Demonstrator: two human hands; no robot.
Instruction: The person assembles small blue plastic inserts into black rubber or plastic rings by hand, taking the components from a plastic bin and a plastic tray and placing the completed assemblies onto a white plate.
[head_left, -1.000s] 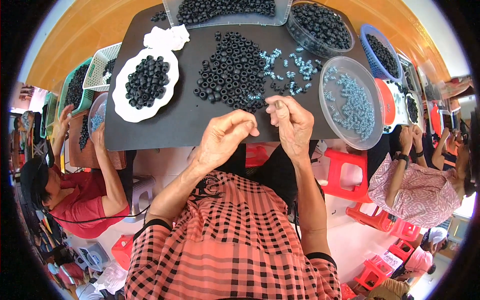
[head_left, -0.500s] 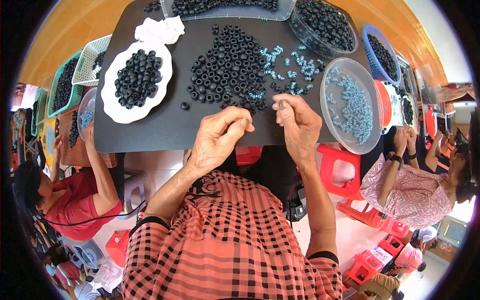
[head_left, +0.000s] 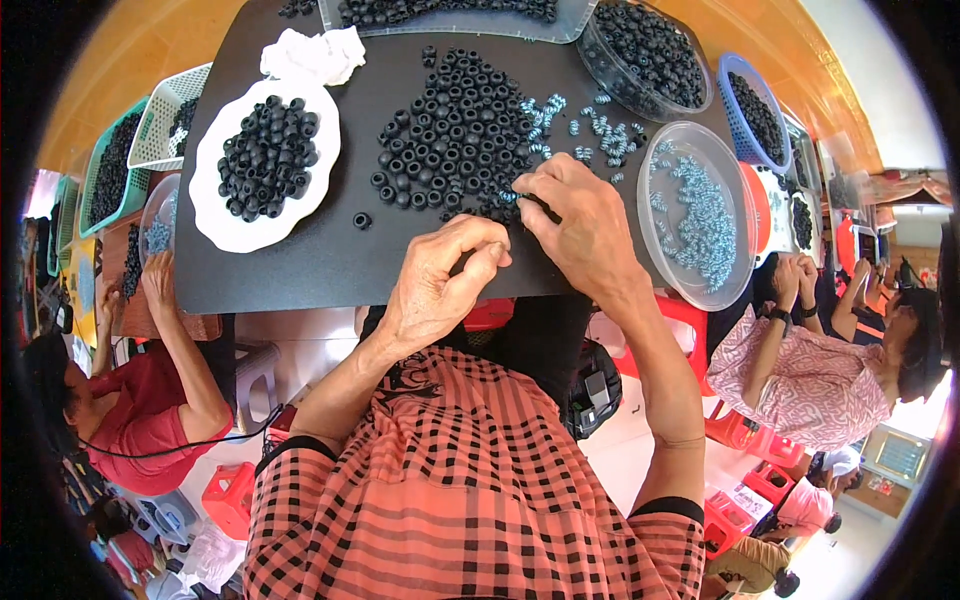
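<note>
At the far left a white plate (head_left: 215,215) holds a heap of black rings, lying on the black board (head_left: 300,270), with one stray ring (head_left: 362,220) just to its right. The left hand (head_left: 435,290) hovers over the board's near edge, fingers curled with thumb and forefinger pinched together; whether anything small sits between them cannot be told. Beyond it spreads the loose pile of black rings (head_left: 450,130). The right hand (head_left: 585,230) rests at the pile's near right corner, fingertips pressed down onto the rings there, grasping at them. Pale blue ridged pieces (head_left: 600,140) lie scattered just beyond that hand, and farther right a clear round tub (head_left: 735,215) holds more of them.
</note>
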